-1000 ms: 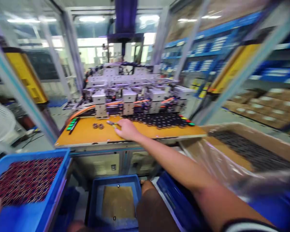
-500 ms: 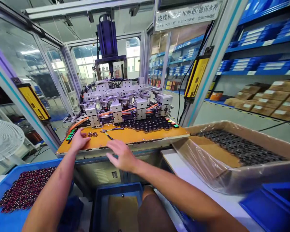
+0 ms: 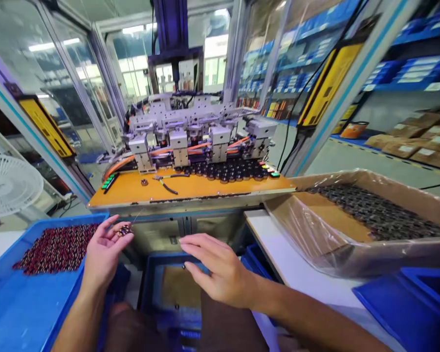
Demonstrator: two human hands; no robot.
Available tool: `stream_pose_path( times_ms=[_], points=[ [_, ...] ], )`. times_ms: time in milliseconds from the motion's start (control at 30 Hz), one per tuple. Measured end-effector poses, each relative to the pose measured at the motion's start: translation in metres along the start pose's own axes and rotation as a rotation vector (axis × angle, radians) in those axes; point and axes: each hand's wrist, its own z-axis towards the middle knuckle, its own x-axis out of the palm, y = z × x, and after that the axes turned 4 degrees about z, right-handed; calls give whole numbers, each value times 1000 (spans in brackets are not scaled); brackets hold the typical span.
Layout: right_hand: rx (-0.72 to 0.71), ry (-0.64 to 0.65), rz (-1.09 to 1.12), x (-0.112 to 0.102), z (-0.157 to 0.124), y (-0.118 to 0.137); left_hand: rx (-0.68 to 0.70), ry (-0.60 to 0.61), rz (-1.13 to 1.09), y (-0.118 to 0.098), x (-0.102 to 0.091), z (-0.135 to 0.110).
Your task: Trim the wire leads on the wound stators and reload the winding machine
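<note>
My left hand (image 3: pixel 104 252) is closed on a small wound stator (image 3: pixel 123 230), a ring with copper coils, and a thin wire end sticks up from it. It is held in front of the bench, beside the blue tray. My right hand (image 3: pixel 218 266) hovers to the right with its fingers apart and nothing in it. On the orange bench top (image 3: pixel 201 188) another wound stator (image 3: pixel 144 182) lies next to a pair of pliers (image 3: pixel 165 184). Several black rings (image 3: pixel 229 171) are grouped in front of the winding machine (image 3: pixel 179 142).
A blue tray (image 3: pixel 14 303) at left holds a heap of wound stators (image 3: pixel 60 247). At right stands a plastic-lined carton (image 3: pixel 315 254) of dark parts. A blue bin (image 3: pixel 154 274) sits below, between the knees. A white fan (image 3: pixel 11 186) is at far left.
My left hand has picked up one of the two stators from the bench and drawn it back toward me. My right hand has moved right and nearer. The view has tilted down.
</note>
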Motion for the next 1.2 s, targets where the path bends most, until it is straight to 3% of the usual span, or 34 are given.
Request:
stream_pose_path(
  times_ms=[133,233,400,600,700,833,900,967,1100,1200],
  points=[
    [-180,213,-35,4,20,25,93,34,21,-5,11,-93],
    [-149,392,-106,9,18,35,210,-6,51,-8,10,-128],
    [-10,593,8,8,5,42,285,12,46,-1,0,-139],
    [366,697,459,-3,2,43,65,-9,-148,-2,7,-140],
    [676,585,709,5,4,40,74,-19,-173,0,10,-147],
    [1098,355,1041,30,9,42,268,157,-90,12,7,-152],
    [1152,298,1125,44,9,45,340,193,-56,16,6,-151],
    [1142,254,1135,54,3,48,370,142,-72,16,6,-148],
    [1107,117,1223,61,-18,50,290,105,-162,12,8,-142],
    [1113,113,1221,57,-22,49,255,147,-176,12,7,-141]
  ],
)
